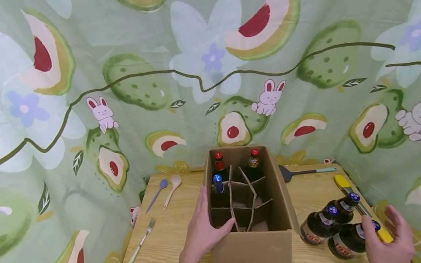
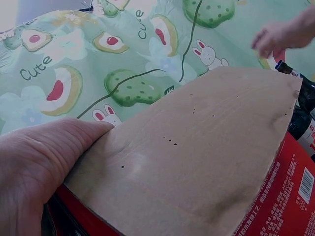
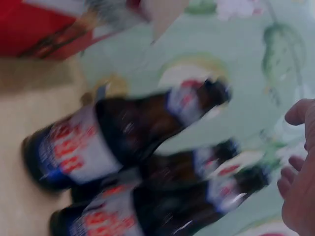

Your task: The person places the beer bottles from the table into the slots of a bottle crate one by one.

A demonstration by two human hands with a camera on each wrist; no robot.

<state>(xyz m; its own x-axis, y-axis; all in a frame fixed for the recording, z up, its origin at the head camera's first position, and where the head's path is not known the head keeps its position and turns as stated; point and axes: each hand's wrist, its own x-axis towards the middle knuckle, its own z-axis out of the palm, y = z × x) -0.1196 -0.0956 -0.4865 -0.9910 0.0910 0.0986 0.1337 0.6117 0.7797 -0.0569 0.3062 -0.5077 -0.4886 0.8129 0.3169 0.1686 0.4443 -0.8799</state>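
A cardboard bottle carton (image 1: 251, 245) with dividers stands on the table. My left hand (image 1: 204, 231) grips its left wall, thumb over the rim. Inside, two red-capped bottles, one at back left (image 1: 219, 162) and one at back right (image 1: 254, 160), stand in compartments; a blue-capped bottle (image 1: 218, 184) stands before the left one. Right of the carton are three dark beer bottles (image 1: 317, 226) with blue caps, upright and close together. My right hand (image 1: 390, 237) hovers by the nearest one with fingers loosely spread; in the right wrist view it is apart from the bottles (image 3: 133, 123).
A blue spoon (image 1: 157, 195), a pink ladle (image 1: 172, 191) and a fork (image 1: 143, 239) lie on the left. Behind the carton's right side is a dark spatula (image 1: 306, 171). Yellow-ended tongs (image 1: 343, 182) lie beyond the bottles. A patterned curtain (image 1: 197, 120) encloses the table.
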